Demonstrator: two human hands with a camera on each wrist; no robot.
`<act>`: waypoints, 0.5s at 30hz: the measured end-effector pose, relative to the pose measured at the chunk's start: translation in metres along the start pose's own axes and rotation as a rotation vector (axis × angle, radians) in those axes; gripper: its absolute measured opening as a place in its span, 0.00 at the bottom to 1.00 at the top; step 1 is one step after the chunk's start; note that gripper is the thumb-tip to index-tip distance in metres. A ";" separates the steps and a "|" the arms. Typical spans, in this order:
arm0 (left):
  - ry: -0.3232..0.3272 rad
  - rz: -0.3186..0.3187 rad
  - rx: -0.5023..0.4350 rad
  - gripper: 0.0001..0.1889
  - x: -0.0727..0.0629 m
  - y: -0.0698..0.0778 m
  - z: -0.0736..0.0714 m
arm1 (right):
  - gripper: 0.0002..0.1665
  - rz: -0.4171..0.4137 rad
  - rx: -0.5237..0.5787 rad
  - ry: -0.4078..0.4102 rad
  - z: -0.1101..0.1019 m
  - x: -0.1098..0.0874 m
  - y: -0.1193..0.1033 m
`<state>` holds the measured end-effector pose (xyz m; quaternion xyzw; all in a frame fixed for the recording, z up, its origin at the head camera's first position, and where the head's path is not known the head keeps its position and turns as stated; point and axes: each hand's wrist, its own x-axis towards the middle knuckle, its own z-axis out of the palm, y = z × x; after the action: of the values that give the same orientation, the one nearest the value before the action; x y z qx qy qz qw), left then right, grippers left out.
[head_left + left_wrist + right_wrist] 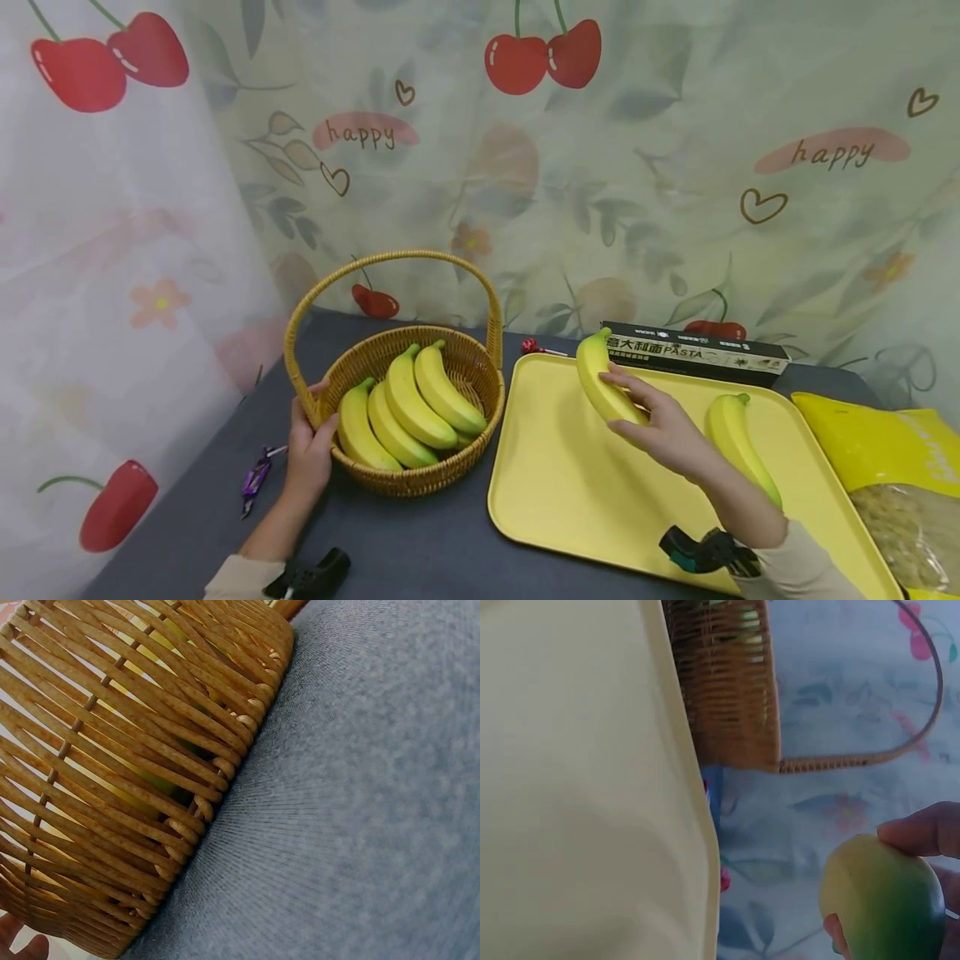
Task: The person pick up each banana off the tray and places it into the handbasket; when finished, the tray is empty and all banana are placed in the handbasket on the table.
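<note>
My right hand [663, 429] grips a banana [596, 375] above the yellow tray [547, 483]. In the right wrist view the tip of this banana [885, 900] shows between thumb and fingers. A second banana [738, 442] lies on the tray's right side, partly behind the right forearm. To the left stands a wicker basket [420, 483] with a tall hoop handle and several bananas [420, 396] inside. My left hand [309, 446] holds the basket's left rim at the foot of the handle. The left wrist view shows the basket's woven side [127, 750] close up, resting on the dark cloth.
Behind the tray lies a black pasta box [693, 354], with a red-wrapped lollipop [531, 346] beside it. A yellow bag [892, 492] lies along the tray's right edge. A purple-wrapped candy [257, 483] is left of the basket. A patterned curtain [480, 167] hangs behind.
</note>
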<state>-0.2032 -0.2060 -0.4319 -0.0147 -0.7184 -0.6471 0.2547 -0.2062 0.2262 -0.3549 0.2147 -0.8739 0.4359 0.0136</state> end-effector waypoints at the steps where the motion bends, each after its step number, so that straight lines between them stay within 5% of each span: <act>1: 0.001 0.007 -0.004 0.22 0.000 0.000 0.000 | 0.34 -0.011 0.006 -0.012 0.002 0.002 -0.003; 15: 0.010 0.028 -0.039 0.23 -0.001 -0.004 0.000 | 0.33 -0.131 0.027 -0.187 0.031 0.023 -0.040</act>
<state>-0.2040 -0.2068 -0.4355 -0.0265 -0.7040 -0.6575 0.2672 -0.2062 0.1726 -0.3390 0.3111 -0.8495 0.4240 -0.0424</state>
